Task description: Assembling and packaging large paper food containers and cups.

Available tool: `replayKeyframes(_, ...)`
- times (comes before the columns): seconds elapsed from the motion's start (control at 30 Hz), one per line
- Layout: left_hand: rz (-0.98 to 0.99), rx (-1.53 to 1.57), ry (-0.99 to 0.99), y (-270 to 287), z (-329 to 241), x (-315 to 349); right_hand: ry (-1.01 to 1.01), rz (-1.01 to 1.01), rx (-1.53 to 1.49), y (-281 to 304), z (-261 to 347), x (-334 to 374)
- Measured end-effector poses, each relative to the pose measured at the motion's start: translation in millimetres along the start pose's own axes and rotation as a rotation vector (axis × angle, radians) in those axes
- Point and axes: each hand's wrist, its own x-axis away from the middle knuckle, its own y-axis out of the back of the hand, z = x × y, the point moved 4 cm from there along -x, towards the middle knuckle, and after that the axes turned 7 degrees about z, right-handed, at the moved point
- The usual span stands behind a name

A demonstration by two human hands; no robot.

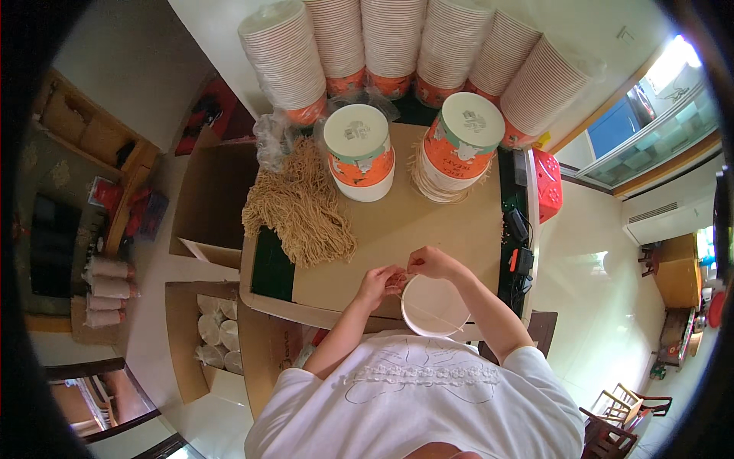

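A white paper bucket (pixel 428 302) rests against my body at the table's near edge, its open mouth facing up. A thin tan cord (pixel 440 315) crosses that mouth to the near right rim. My left hand (pixel 381 283) pinches at the bucket's upper left rim, with a bit of cord at its fingertips. Close beside it, my right hand (pixel 434 262) has its fingertips pressed together over the rim, also at the cord; the exact grip is too small to see. Left of centre on the table lies a large heap of tan cords (pixel 302 206).
Two upside-down orange and white buckets (pixel 362 164) (pixel 459 145) stand farther back, the right one over looped cords. Tall wrapped stacks of buckets (pixel 394 46) line the wall. Chargers (pixel 521 260) lie at the table's right edge, a red stool (pixel 547 183) beyond. Cardboard boxes (pixel 183 336) stand left.
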Motion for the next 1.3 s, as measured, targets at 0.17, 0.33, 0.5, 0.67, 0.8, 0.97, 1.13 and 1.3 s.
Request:
replayKeyframes(0.17, -0.004, -0.023, 0.007, 3.8, 5.8, -0.9, -0.057, -0.024, -0.026, 1.8, 3.9, 2.2)
replayKeyframes(0.33, -0.116, -0.484, -0.215, 13.2, 4.4, -5.8, -0.019, -0.045, 0.012, -0.5, -1.9, 0.1)
replayKeyframes(0.5, -0.312, -1.115, -0.675, -4.8, -14.3, 6.7, 0.045, -0.067, 0.0, -3.4, -1.7, 1.6)
replayKeyframes(0.67, -0.235, -0.534, -0.309, 6.5, -10.4, -4.4, -0.079, -0.062, -0.061, 1.1, -5.5, -0.7)
replayKeyframes(0.8, -0.05, -0.191, 0.001, -0.4, -5.6, -3.9, -0.116, -0.042, -0.069, 5.5, -5.5, 1.2)
replayKeyframes(0.97, 0.017, -0.163, 0.045, -3.9, -2.3, -6.4, -0.128, 0.051, -0.108, 7.4, 0.9, -3.7)
replayKeyframes(1.13, 0.0, -0.232, 0.0, -1.8, -2.3, -9.6, -0.053, 0.091, -0.11, 10.7, 3.4, -16.4)
replayKeyframes(1.3, 0.007, -0.049, 0.047, 0.8, -1.3, -9.5, -0.068, 0.116, -0.016, 13.5, 4.6, -19.7)
